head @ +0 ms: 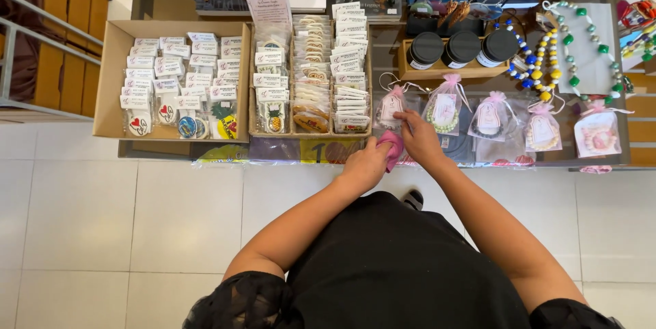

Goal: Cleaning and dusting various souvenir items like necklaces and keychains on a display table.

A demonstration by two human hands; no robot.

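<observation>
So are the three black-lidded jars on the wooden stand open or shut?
Shut. Each of the three jars in the wooden stand has its black lid seated flat on top; no contents show.

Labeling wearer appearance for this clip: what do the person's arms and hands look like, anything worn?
Both forearms are bare from above the elbow down. The left hand and right hand wear no gloves; no rings, watch or bracelets can be made out. Short black sleeves of sheer, lacy fabric end at the upper arms, part of a black garment. No markings visible.
</observation>
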